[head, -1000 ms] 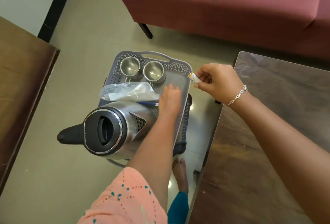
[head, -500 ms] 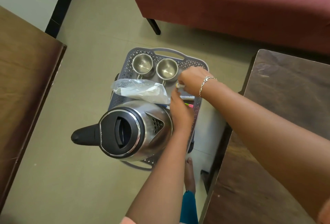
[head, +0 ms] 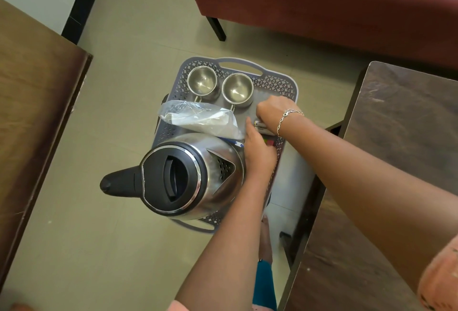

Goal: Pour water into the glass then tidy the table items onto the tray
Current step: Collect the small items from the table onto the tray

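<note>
A grey plastic tray (head: 280, 80) carries a steel electric kettle (head: 188, 177) with a black lid, two empty steel cups (head: 202, 83) (head: 236, 89) and a clear plastic bag (head: 198, 117). My right hand (head: 271, 112), with a bracelet on the wrist, is curled down onto the tray's right side, its fingers around a small white packet (head: 260, 126). My left hand (head: 259, 149) lies palm down just right of the kettle, over coloured sachets (head: 270, 142) that mostly stay hidden. Whether it grips them I cannot tell.
A dark wooden table (head: 401, 137) stands to the right and another brown table (head: 32, 102) to the left. A maroon sofa (head: 322, 1) fills the far side. The tray sits on a low stand above the beige floor (head: 124, 87). A bare foot (head: 266, 239) shows below the tray.
My right hand has carried the small white packet from beyond the tray's right rim down onto the tray, beside my left hand. The left hand stayed next to the kettle.
</note>
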The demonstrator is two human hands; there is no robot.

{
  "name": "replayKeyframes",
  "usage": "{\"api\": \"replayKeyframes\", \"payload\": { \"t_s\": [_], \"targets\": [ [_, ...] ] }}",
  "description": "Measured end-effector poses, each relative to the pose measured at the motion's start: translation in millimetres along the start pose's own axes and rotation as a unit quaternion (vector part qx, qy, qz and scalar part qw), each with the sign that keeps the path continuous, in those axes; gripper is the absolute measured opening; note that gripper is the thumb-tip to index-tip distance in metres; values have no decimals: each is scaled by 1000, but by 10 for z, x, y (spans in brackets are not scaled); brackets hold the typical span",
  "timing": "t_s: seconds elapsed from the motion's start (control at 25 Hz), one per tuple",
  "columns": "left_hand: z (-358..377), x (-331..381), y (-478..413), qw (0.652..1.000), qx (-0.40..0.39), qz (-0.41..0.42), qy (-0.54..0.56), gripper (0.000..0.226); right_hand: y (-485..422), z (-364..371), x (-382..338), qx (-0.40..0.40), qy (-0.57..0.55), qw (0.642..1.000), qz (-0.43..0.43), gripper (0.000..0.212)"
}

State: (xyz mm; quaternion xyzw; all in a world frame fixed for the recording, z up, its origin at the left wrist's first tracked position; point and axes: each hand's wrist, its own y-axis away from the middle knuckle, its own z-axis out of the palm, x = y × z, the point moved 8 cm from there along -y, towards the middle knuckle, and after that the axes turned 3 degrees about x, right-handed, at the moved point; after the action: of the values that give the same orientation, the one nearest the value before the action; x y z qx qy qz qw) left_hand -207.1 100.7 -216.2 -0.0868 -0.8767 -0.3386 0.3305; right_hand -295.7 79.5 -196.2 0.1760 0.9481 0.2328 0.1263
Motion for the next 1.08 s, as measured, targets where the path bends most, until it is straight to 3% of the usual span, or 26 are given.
{"api": "replayKeyframes", "payload": {
  "t_s": [0.2,0.36,0.48,0.68,0.76,0.84,1.08],
  "targets": [
    [13,48,1,999,-11,18,-25,76,129,-61,18,22,19,999,-24,20],
    [37,126,10,997,-21,49,-61,68,331,-228,212,171,-8,985,-27,25],
    [53,149,-12,993,-18,70,-93,63,640,-351,452,297,-94,950,12,30],
    [17,251,137,991,23,71,-115,59,1154,-372,845,349,-105,924,118,60],
    [-12,500,420,977,93,160,-110,56,1342,-330,1014,322,-103,929,151,65],
    [145,786,805,935,129,293,-154,59,1587,-262,1197,299,-105,933,173,65],
    [1223,1370,1886,850,47,460,-254,65,2815,-207,1855,339,-120,902,240,64]
  ]
}}
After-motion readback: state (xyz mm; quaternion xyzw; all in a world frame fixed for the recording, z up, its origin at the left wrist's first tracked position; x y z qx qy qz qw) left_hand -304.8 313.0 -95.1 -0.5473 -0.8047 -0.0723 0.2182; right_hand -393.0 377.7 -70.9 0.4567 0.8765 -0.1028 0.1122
